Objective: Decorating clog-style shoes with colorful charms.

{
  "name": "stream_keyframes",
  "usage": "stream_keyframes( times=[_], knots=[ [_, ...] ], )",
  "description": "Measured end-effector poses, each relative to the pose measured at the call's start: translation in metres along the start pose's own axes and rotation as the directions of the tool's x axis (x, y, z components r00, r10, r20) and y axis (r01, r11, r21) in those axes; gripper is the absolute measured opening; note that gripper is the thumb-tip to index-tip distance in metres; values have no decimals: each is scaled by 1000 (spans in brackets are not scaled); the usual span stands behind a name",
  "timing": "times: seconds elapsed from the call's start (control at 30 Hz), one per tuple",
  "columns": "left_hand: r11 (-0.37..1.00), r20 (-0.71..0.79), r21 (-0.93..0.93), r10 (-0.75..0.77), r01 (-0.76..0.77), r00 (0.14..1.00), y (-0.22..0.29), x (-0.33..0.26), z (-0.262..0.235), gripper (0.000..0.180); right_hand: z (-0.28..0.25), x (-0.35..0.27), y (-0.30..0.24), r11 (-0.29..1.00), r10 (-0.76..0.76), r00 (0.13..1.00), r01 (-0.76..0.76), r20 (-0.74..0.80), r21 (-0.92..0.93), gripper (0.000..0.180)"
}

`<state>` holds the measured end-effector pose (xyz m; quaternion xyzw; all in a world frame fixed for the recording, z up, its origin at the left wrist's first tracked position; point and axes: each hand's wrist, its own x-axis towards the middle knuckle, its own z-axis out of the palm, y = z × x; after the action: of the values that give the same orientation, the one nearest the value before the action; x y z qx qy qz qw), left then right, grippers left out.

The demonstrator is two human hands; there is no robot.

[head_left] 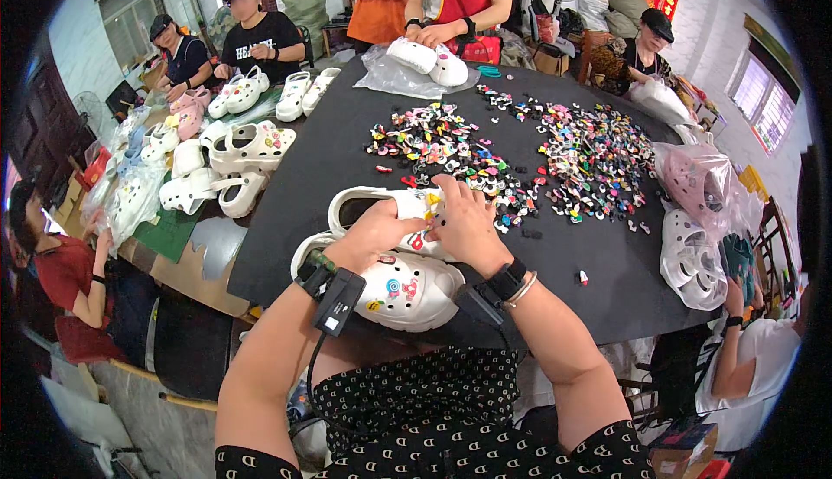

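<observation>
Two white clogs with holes lie side by side at the near edge of the black table, in front of me. My left hand [379, 235] is closed over the side of the far clog [354, 206], its thumb reaching toward the toe. My right hand [468, 226] curls over that clog's toe, fingertips close to a yellow charm and a red-and-white charm. Whether a loose charm sits between those fingers is hidden. Against the far clog rests the near clog [416, 301], with several colourful charms on its upper, among them a blue swirl and a red figure.
Loose charms form two piles [598, 163] [433, 137] across the black table [295, 167]. Finished-looking clogs [251, 145] crowd the left table. Bagged clogs [693, 258] line the right edge. Opposite, a person in a red apron [472, 3] handles white clogs [429, 61]; other people sit around.
</observation>
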<state>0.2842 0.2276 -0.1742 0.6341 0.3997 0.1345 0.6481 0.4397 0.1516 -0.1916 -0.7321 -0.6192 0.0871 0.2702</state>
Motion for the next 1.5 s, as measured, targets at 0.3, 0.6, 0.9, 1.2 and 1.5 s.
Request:
stream_keyframes(
  times=[0.3, 0.6, 0.9, 1.2, 1.5],
  knots=[
    [989, 19, 65, 134, -135, 991, -9, 8, 0, 31, 0, 10, -2, 986, 43, 999, -43, -5, -164, 86],
    [963, 19, 146, 228, -229, 973, -20, 23, -2, 35, 6, 18, 27, 999, -30, 999, 30, 11, -26, 87],
    [965, -30, 177, 199, -191, 979, -22, 39, -5, 37, 11, 20, 63, 938, -130, 990, 106, 50, 330, 79],
    [955, -33, 182, 246, -236, 969, -31, 42, -4, 34, 8, 22, 44, 973, 12, 999, -21, 41, 230, 78],
    [956, -49, 199, 228, -214, 972, -33, 40, -5, 34, 7, 15, 20, 996, 70, 998, -69, -11, 63, 67]
  ],
)
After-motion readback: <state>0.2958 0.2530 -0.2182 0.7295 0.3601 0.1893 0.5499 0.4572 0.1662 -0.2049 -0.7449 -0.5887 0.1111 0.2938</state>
